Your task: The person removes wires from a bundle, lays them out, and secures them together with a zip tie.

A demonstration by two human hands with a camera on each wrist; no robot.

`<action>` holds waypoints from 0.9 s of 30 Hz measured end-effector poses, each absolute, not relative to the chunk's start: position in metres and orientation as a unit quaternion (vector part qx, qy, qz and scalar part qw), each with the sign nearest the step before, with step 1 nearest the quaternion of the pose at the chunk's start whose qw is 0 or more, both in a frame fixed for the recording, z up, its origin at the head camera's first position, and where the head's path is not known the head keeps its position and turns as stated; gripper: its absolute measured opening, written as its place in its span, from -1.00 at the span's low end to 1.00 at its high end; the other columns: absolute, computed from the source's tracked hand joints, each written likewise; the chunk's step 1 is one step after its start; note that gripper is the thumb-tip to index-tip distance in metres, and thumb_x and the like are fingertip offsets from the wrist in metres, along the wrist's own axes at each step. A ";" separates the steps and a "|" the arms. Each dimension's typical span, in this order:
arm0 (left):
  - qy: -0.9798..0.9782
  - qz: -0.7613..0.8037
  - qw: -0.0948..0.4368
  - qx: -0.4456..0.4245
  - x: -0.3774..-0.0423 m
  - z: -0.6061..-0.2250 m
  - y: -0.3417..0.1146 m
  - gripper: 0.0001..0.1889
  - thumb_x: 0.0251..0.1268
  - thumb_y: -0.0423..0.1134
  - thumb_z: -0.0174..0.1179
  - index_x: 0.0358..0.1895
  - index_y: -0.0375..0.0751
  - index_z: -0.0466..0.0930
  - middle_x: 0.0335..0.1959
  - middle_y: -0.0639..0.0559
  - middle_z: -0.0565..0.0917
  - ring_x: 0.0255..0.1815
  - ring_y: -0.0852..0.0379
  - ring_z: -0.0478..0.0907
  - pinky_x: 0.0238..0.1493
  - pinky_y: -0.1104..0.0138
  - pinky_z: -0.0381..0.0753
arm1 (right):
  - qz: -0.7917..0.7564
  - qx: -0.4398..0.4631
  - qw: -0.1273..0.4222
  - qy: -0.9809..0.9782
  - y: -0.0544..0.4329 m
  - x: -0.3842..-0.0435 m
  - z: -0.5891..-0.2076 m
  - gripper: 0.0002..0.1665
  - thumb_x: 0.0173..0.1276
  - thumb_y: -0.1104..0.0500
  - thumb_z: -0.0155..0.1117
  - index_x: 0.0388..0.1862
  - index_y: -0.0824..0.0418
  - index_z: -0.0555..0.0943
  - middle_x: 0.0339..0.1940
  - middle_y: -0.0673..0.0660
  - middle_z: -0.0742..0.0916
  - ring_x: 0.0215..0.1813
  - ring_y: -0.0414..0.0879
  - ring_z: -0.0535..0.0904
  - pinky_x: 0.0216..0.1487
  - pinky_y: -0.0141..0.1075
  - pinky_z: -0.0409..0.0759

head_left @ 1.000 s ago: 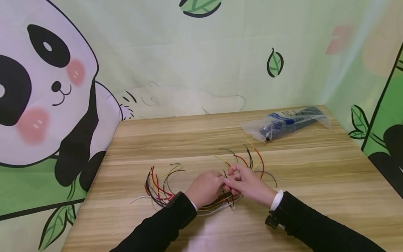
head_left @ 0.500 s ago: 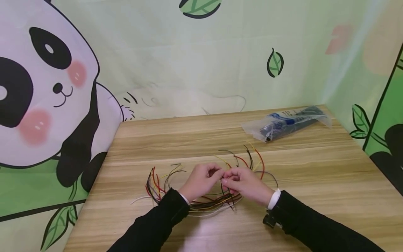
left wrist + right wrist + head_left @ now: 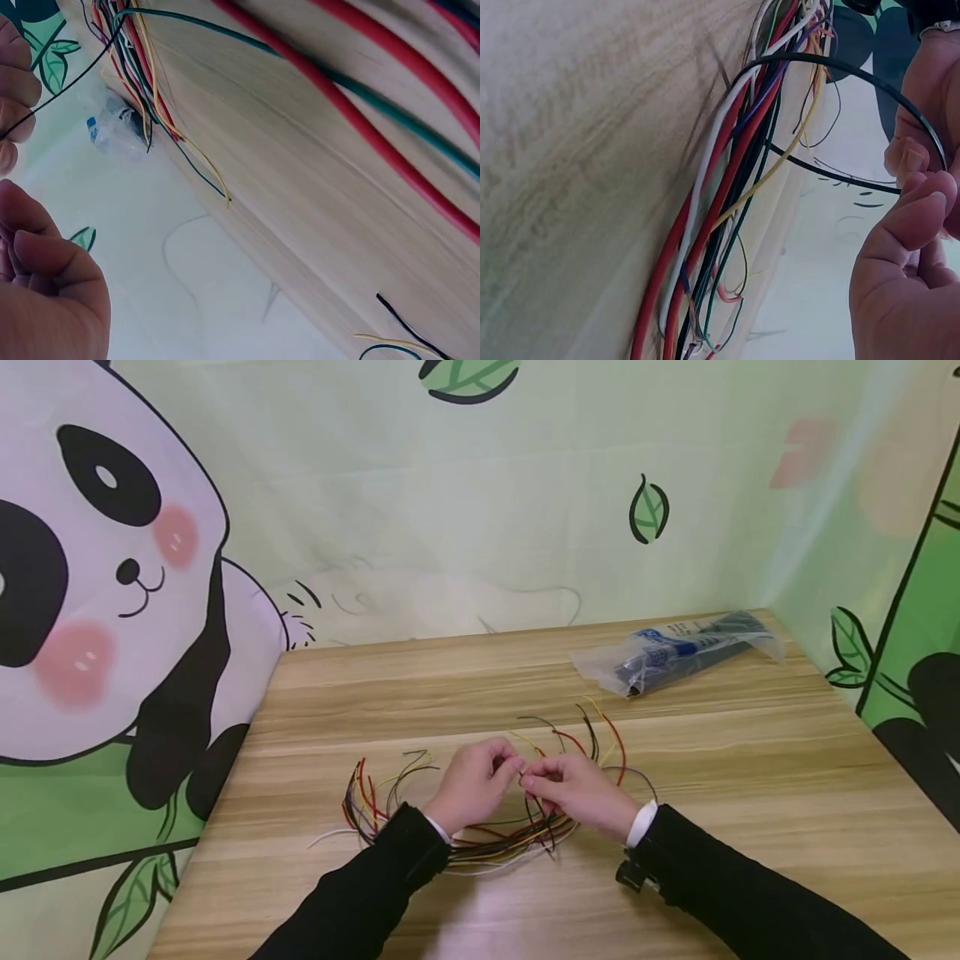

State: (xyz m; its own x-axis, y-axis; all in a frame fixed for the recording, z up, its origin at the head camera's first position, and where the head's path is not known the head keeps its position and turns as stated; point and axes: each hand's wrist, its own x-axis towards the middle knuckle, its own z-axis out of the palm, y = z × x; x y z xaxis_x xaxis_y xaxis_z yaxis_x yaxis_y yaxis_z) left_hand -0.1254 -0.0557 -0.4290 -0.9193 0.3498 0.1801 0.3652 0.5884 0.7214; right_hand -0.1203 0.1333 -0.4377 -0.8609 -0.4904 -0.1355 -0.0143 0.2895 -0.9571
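Observation:
A bundle of thin coloured wires (image 3: 487,853) lies curved across the wooden table, its loose ends fanned out at both sides. My right hand (image 3: 581,793) pinches a black wire (image 3: 859,73) that loops up around the bundle; in the right wrist view both strands of the loop run to the fingertips. Fingertip to fingertip with it, just above the bundle, is my left hand (image 3: 472,785), its thumb and fingers bent. Whether those left fingers pinch an end of the black wire is hidden in every view.
At the back right of the table (image 3: 360,693) lies a clear plastic bag (image 3: 675,652) with dark and blue contents. Behind the table hangs a pale cloth backdrop (image 3: 465,527) printed with a panda and leaves. Red, yellow and black wire ends (image 3: 600,735) reach beyond my right hand.
My left hand has drawn back slightly to the left and up from the bundle, uncovering more of it. The right hand has shifted a little left, still pinching the black wire.

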 end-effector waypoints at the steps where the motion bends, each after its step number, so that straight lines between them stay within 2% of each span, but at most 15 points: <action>1: -0.894 -0.404 0.014 -0.193 -0.126 -0.429 -0.057 -0.85 0.40 -0.21 0.13 -0.36 -0.10 0.59 -0.66 0.18 0.42 -0.69 0.28 0.28 -0.64 0.42 0.25 | -0.570 -0.165 0.207 0.778 0.133 -0.120 -0.438 -0.74 0.43 0.13 0.18 -0.25 0.33 0.63 -0.48 0.18 0.62 -0.45 -0.05 0.49 -0.47 -0.38 0.44; 7: -0.896 -0.412 0.039 -0.163 -0.135 -0.429 -0.063 -0.83 0.39 -0.20 0.15 -0.39 -0.14 0.59 -0.67 0.16 0.41 -0.68 0.26 0.31 -0.64 0.40 0.28 | -0.556 -0.164 0.204 0.789 0.136 -0.119 -0.443 -0.71 0.41 0.14 0.20 -0.14 0.38 0.65 -0.35 0.19 0.68 -0.37 0.00 0.57 -0.37 -0.32 0.53; 10: -0.898 -0.410 0.045 -0.151 -0.141 -0.429 -0.066 -0.82 0.40 -0.19 0.14 -0.40 -0.13 0.57 -0.65 0.16 0.43 -0.66 0.25 0.34 -0.62 0.39 0.31 | -0.546 -0.166 0.204 0.795 0.137 -0.118 -0.448 -0.72 0.39 0.14 0.22 -0.14 0.37 0.65 -0.36 0.18 0.69 -0.36 0.00 0.59 -0.37 -0.28 0.55; 16: -0.904 -0.407 0.073 -0.111 -0.159 -0.425 -0.074 -0.79 0.42 -0.17 0.10 -0.40 -0.15 0.54 -0.62 0.11 0.47 -0.63 0.19 0.36 -0.56 0.33 0.35 | -0.530 -0.158 0.215 0.805 0.139 -0.113 -0.460 -0.75 0.36 0.16 0.24 -0.19 0.36 0.66 -0.45 0.11 0.68 -0.43 -0.15 0.57 -0.39 -0.30 0.58; 20: -0.895 -0.431 0.079 -0.084 -0.171 -0.426 -0.077 -0.75 0.43 -0.15 0.09 -0.39 -0.22 0.55 -0.60 0.07 0.48 -0.61 0.15 0.38 -0.54 0.31 0.36 | -0.529 -0.161 0.210 0.807 0.140 -0.110 -0.464 -0.77 0.35 0.19 0.25 -0.20 0.37 0.66 -0.43 0.10 0.69 -0.43 -0.15 0.59 -0.37 -0.31 0.58; 23: -0.873 -0.478 0.051 -0.077 -0.172 -0.431 -0.072 -0.73 0.43 -0.14 0.09 -0.34 -0.29 0.58 -0.56 0.01 0.53 -0.57 0.13 0.45 -0.52 0.31 0.44 | -0.533 -0.168 0.213 0.802 0.140 -0.110 -0.465 -0.78 0.34 0.21 0.26 -0.20 0.40 0.65 -0.43 0.11 0.69 -0.43 -0.13 0.59 -0.37 -0.32 0.59; 27: -0.853 -0.509 -0.058 -0.100 -0.158 -0.442 -0.059 -0.72 0.44 -0.13 0.07 -0.25 -0.32 0.59 -0.48 -0.06 0.58 -0.52 0.12 0.50 -0.51 0.34 0.48 | -0.539 -0.168 0.219 0.796 0.142 -0.112 -0.463 -0.78 0.35 0.22 0.24 -0.22 0.41 0.65 -0.49 0.12 0.68 -0.45 -0.13 0.58 -0.40 -0.33 0.57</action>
